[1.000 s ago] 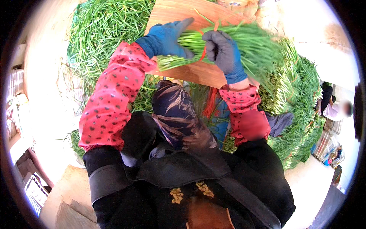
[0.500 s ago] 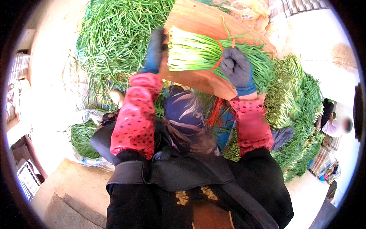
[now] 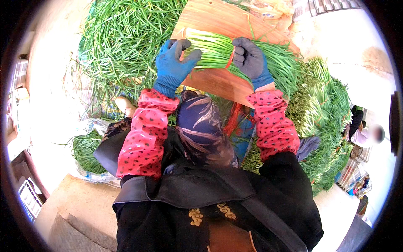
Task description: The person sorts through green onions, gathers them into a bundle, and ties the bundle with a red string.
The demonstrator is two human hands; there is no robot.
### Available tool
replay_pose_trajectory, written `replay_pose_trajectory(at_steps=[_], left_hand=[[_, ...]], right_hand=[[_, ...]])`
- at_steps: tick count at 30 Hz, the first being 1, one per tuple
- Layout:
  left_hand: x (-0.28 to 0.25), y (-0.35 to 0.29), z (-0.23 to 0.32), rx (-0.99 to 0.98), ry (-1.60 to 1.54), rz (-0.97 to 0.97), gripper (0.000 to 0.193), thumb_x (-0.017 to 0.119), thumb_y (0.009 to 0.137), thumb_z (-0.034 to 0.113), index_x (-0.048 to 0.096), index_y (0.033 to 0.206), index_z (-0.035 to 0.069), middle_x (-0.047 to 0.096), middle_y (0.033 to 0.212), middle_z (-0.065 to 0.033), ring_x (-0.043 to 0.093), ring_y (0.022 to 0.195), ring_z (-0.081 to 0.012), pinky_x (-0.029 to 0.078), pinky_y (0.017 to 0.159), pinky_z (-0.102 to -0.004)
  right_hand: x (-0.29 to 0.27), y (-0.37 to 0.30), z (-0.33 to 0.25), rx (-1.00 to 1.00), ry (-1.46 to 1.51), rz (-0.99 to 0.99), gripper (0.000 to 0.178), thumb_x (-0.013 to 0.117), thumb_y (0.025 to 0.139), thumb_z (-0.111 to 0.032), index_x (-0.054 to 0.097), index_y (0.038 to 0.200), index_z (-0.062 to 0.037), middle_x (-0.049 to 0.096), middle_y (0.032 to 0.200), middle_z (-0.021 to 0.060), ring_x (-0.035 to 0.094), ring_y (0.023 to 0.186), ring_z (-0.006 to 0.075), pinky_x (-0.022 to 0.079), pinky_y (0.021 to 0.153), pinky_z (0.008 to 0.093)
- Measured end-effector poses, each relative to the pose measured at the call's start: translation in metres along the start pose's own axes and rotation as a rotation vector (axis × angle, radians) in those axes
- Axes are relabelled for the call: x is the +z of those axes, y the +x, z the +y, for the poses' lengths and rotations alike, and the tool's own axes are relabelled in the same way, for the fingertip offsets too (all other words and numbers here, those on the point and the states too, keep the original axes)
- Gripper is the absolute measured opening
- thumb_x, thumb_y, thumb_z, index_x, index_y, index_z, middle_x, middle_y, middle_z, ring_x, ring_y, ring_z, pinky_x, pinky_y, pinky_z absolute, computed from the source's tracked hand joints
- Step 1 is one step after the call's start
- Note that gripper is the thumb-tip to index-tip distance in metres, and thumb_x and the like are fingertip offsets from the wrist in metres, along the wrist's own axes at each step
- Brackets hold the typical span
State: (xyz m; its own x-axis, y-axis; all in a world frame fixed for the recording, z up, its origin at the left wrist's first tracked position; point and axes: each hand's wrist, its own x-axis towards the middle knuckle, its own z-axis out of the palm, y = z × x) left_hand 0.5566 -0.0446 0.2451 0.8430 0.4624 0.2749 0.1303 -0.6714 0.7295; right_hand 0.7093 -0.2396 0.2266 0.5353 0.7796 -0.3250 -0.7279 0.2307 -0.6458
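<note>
The green stalk bundle [image 3: 217, 48] — judged light, pliant and easily bruised, best taken around its red band [image 3: 230, 59] — lay on the wooden board [image 3: 222, 19], the left hand [image 3: 175, 59] half spread beside its pale ends, the right hand [image 3: 250, 58] clenched against the band, any hold obscured.

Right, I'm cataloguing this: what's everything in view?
Stalk bundle: one, green, upper centre
Tie: one, red, across bundle
Board: one, brown, under bundle
Loose greens: one heap, green, upper left
Stacked bunches: several, green, right
Strands: several, red, centre
Bagged greens: one heap, green, left
Plastic bag: one, yellowish, upper right
Edge clutter: uncounted, mixed, both sides
Other person: one, pale top, far right
Left hand: one, blue glove, at stalk ends
Right hand: one, grey glove, beside tie
</note>
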Motion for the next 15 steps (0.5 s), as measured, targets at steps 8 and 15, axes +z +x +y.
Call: replay_pose_trajectory(at_steps=[8, 15], left_hand=[[0.021, -0.026, -0.015, -0.375, -0.658, 0.143, 0.027, 0.067, 0.073, 0.016, 0.062, 0.097, 0.005, 0.059, 0.082, -0.0063, 0.056, 0.080, -0.0159, 0.045, 0.074, -0.0266], [0.022, -0.022, 0.001, -0.310, -0.371, 0.120, 0.029, 0.072, 0.070, 0.028, 0.066, 0.086, 0.005, 0.059, 0.082, -0.0087, 0.055, 0.079, -0.0195, 0.045, 0.070, -0.0291]], right_hand=[[0.002, -0.001, 0.001, -0.001, -0.004, 0.000, 0.021, 0.049, 0.088, -0.025, 0.056, 0.088, -0.0049, 0.042, 0.062, -0.0043, 0.035, 0.049, 0.0069, 0.029, 0.042, 0.0212], [-0.002, -0.003, 0.002, 0.012, 0.001, -0.018, 0.023, 0.050, 0.088, -0.026, 0.057, 0.091, -0.0045, 0.044, 0.063, -0.0042, 0.037, 0.049, 0.0064, 0.030, 0.042, 0.0202]])
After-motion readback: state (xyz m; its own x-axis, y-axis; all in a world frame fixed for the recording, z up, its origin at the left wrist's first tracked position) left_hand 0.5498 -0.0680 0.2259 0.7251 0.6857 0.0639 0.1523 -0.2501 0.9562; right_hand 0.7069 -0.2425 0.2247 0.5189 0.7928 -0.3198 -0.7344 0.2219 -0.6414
